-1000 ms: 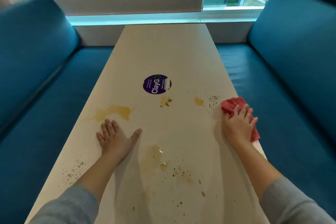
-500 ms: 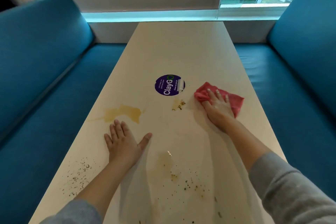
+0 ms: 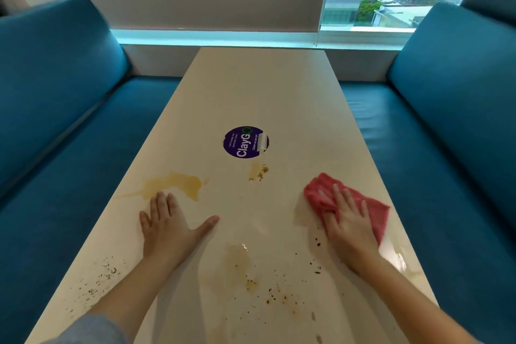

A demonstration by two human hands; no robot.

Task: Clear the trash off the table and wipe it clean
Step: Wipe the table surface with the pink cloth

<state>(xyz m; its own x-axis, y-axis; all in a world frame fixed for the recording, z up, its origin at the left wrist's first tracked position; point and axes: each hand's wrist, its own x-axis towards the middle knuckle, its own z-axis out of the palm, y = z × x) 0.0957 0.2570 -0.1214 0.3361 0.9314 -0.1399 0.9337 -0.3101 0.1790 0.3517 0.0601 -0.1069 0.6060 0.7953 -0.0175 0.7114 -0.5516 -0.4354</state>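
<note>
A long cream table point(image 3: 259, 92) runs away from me, marked with spills. My right hand point(image 3: 349, 220) presses flat with straight fingers on a red cloth point(image 3: 321, 190) near the table's right edge. My left hand point(image 3: 167, 226) rests flat on the table with fingers spread, just below a yellow-brown spill point(image 3: 178, 183). A small stain with dark crumbs point(image 3: 258, 172) lies below a round purple sticker point(image 3: 245, 142). A pale wet patch point(image 3: 237, 257) and scattered dark crumbs point(image 3: 279, 293) lie between my forearms. More crumbs point(image 3: 100, 279) dot the near left.
Blue sofa benches flank the table, one on the left point(image 3: 69, 126) and one on the right point(image 3: 435, 134). A window point(image 3: 385, 5) with a lowered blind is behind the table's far end. A wet sheen point(image 3: 402, 257) shows by the right edge.
My right hand slid the red cloth left over the stain by the right edge, then back right and nearer me; that stain is gone. My left hand stayed flat in place.
</note>
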